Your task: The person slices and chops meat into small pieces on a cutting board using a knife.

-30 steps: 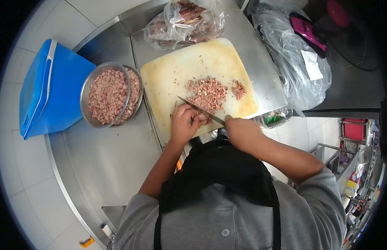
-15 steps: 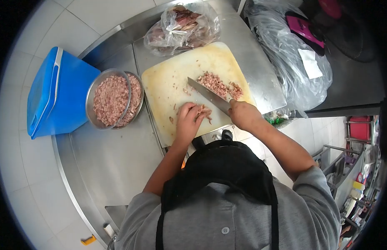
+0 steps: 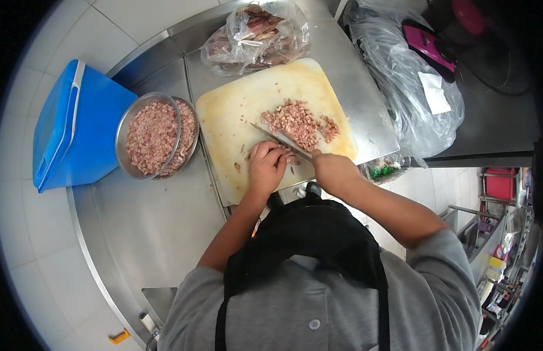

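Note:
My right hand (image 3: 334,174) is closed round the handle of a large knife (image 3: 283,141), whose blade lies across the board beside my left hand. My left hand (image 3: 266,166) is closed with curled fingertips on a few meat strips (image 3: 290,158), close to the blade. Beyond the blade, a heap of chopped meat (image 3: 293,121) spreads over the worn, yellowish cutting board (image 3: 224,117), with a smaller clump at its right. Small scraps are scattered at the board's left.
Left of the board are bowls of chopped meat (image 3: 151,137) and a blue cooler (image 3: 87,126). A tied plastic bag of meat (image 3: 257,38) sits behind it. Clear plastic (image 3: 394,82) and a pink-and-black object (image 3: 428,48) lie at the right.
The knife has come nearer my left hand, its blade now against the strips. The chopped heap looks wider. My right hand has shifted slightly left and down.

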The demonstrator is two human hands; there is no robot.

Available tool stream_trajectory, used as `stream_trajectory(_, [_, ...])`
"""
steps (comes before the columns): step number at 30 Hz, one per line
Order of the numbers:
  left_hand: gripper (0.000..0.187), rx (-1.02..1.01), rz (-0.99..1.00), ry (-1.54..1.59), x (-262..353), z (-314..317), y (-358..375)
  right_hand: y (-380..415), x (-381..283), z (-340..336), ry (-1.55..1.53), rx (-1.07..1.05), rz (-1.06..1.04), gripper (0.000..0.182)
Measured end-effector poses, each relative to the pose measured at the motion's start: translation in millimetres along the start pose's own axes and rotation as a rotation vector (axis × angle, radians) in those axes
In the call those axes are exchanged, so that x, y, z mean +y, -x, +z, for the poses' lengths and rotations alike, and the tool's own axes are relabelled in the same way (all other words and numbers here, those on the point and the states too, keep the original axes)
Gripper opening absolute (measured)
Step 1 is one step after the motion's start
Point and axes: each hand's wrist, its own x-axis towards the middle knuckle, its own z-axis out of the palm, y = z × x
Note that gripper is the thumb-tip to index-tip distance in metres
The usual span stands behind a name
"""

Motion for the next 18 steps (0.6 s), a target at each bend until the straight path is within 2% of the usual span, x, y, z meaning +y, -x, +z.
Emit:
stream_trajectory(3, [0.014,0.003,-0.008,-0.001,1.1,-2.6,2.4,-19.4,-9.3,-20.3,0.018,-0.029,0.029,0.025])
stream_trajectory(5, [0.014,-0.005,-0.003,0.014,-0.3,-3.5,-0.2,-3.0,-11.1,-38.6,0.033,-0.012,0.009,0.026])
stream_trajectory(8, [0.013,-0.009,-0.011,0.001,-0.9,-3.4,-1.1,34.9,-12.7,-60.8,0.052,-0.104,0.025,0.03])
stream_trajectory(11, [0.012,-0.024,-0.03,0.016,-1.3,-4.2,0.9,20.0,-11.7,-27.2,-0.039,-0.057,0.087,0.028])
stream_trajectory(12, [0.013,-0.024,-0.019,0.013,-0.9,-3.4,0.8,-2.3,-1.6,-1.9,-0.009,-0.055,0.024,0.026])
stream_trajectory(15, [0.013,-0.026,-0.01,-0.004,-3.5,-6.6,1.8,-18.4,-13.5,-19.9,-0.069,-0.025,0.052,0.024])
stream_trajectory(18, [0.012,-0.012,-0.063,0.03,-1.3,-9.3,-1.9,11.2,-18.0,-52.5,0.015,-0.071,0.051,0.024])
